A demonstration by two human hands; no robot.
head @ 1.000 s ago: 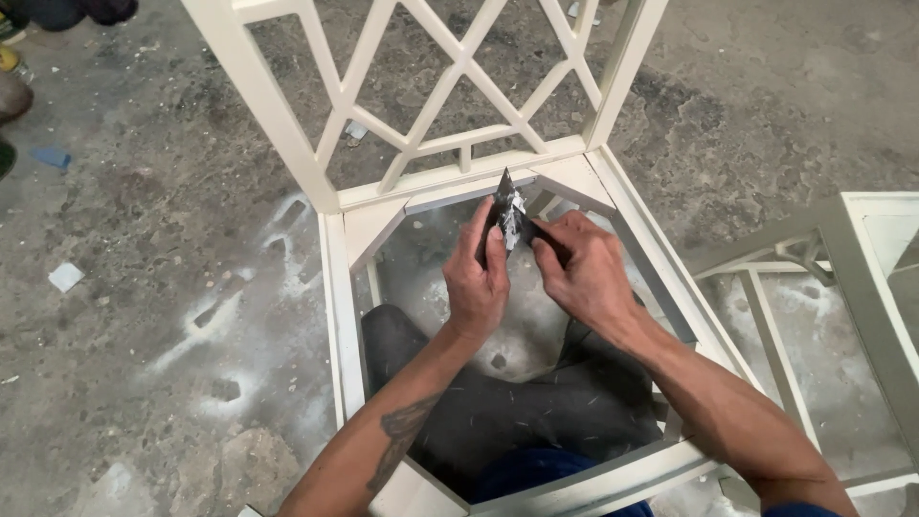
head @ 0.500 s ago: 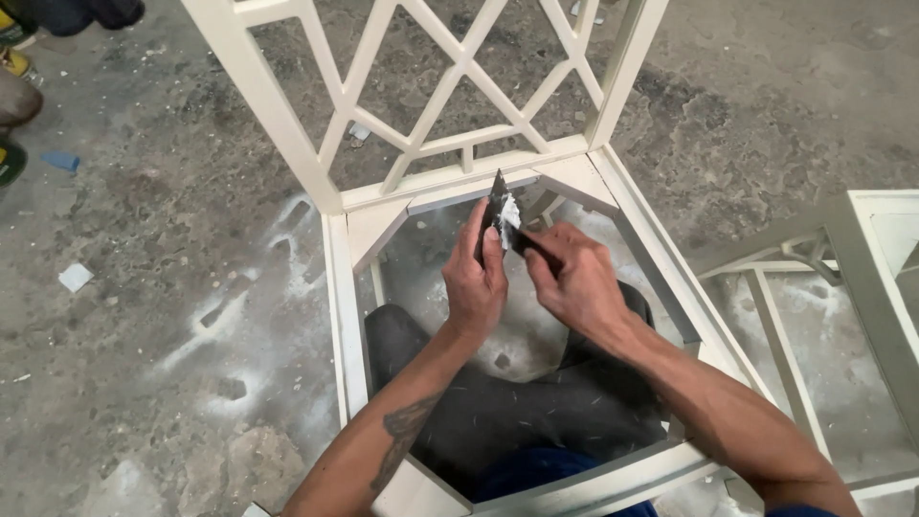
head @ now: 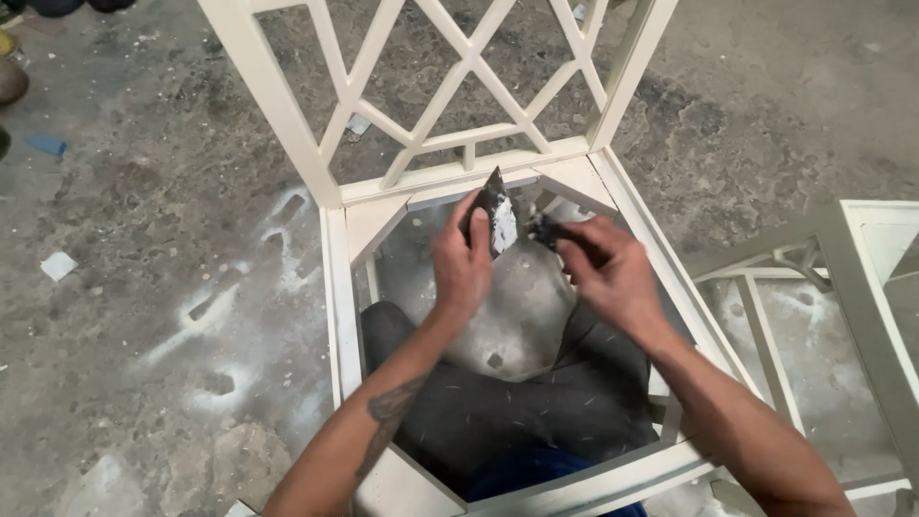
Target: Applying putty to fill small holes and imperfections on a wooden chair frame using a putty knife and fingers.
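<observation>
Putty knife (head: 498,213), a thin stiff blade smeared with white filler, is sitting pinched upright in the closed left hand (head: 462,263) over the cream chair frame (head: 337,287), while the right hand (head: 613,273) is gripping a small dark tool (head: 548,230); it looks light, best held by its clean edges.

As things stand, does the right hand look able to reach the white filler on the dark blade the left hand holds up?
Probably yes. The right hand sits just beside the dark pointed blade in the left hand, and the white filler patch faces it with nothing showing in between.
</observation>
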